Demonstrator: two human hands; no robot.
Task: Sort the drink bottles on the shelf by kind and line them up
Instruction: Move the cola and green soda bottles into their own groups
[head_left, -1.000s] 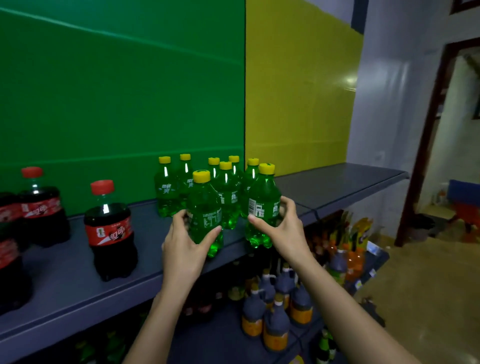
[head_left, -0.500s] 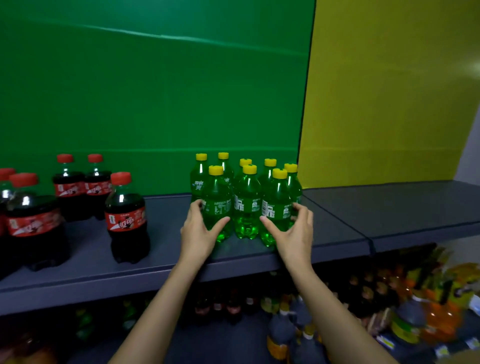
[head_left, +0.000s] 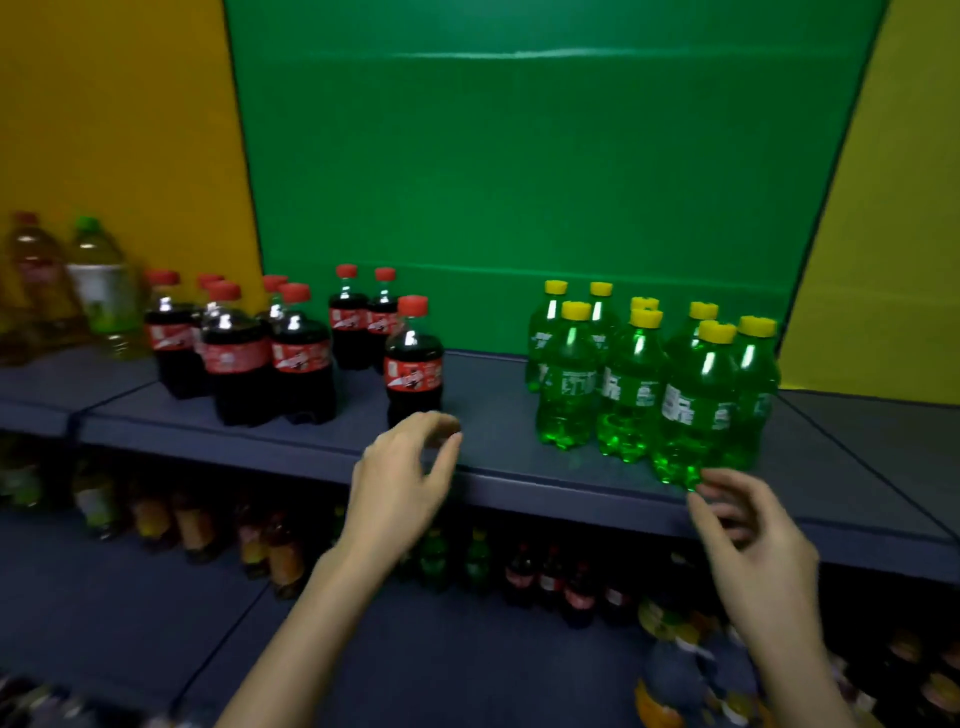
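Several green bottles (head_left: 639, 384) with yellow caps stand bunched on the right of the grey shelf (head_left: 488, 415). Several dark cola bottles (head_left: 270, 358) with red caps stand in a group at the left. One cola bottle (head_left: 414, 374) stands apart, nearer the middle. My left hand (head_left: 405, 478) hovers just in front of that lone cola bottle, fingers curled and apart, holding nothing. My right hand (head_left: 748, 525) is below the shelf's front edge, under the nearest green bottle, fingers spread and empty.
Two larger pale bottles (head_left: 67, 291) stand at the far left of the shelf. A lower shelf (head_left: 156, 613) holds many mixed bottles, with orange-labelled ones at the bottom right. Green and yellow panels back the shelf.
Both hands have let go of the green bottles and drawn back. My left hand has moved left toward the lone cola bottle. The view has swung left.
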